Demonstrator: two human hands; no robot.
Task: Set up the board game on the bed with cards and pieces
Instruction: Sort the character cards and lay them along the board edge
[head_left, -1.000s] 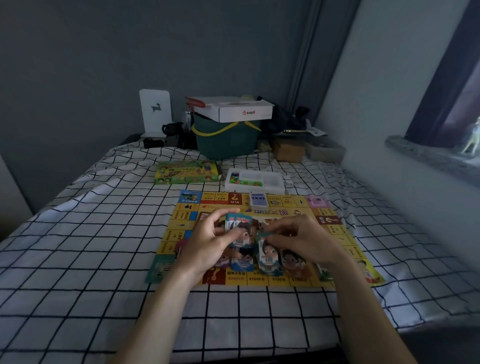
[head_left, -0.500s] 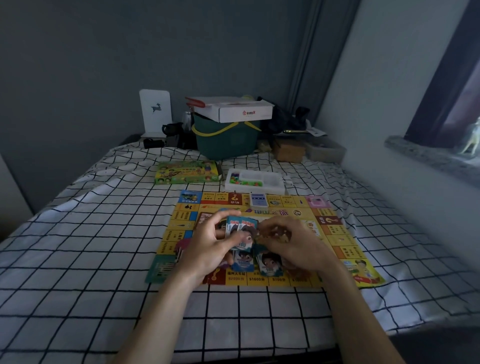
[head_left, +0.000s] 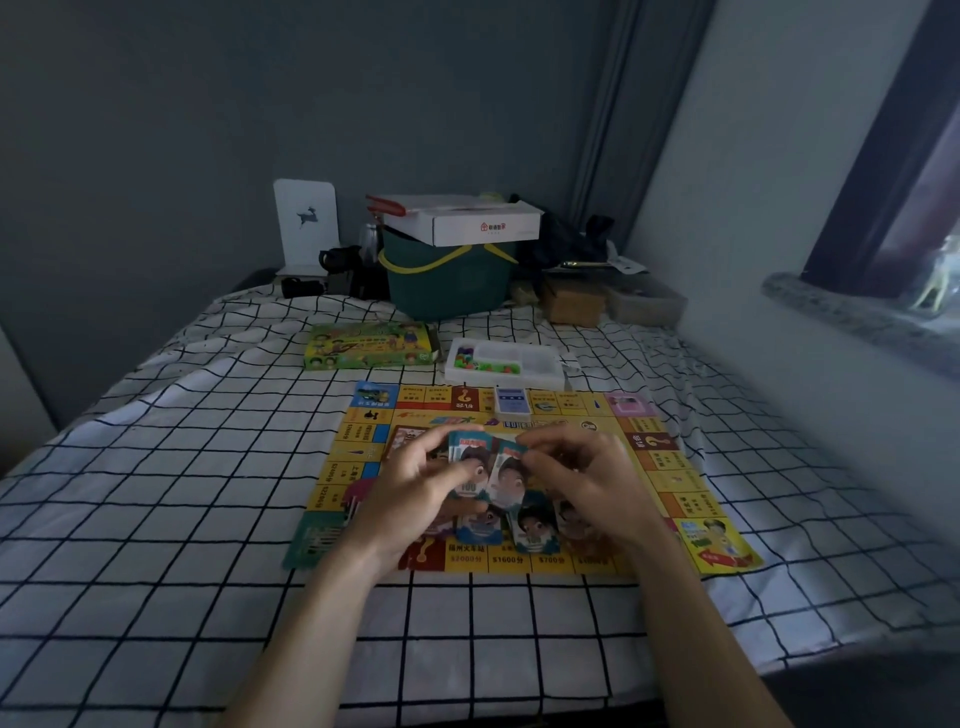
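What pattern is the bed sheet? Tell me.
White with a black grid of thin lines, bed sheet, head view.

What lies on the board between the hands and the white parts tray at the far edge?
In the head view, a small blue card deck lies on the game board, between the hands' cards and the white parts tray.

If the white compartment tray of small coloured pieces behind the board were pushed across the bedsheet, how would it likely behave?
The tray looks like thin, light plastic, so it would probably slide easily. The wrinkled bedsheet might snag an edge. It appears to have no lid, so the loose pieces could spill if it tips.
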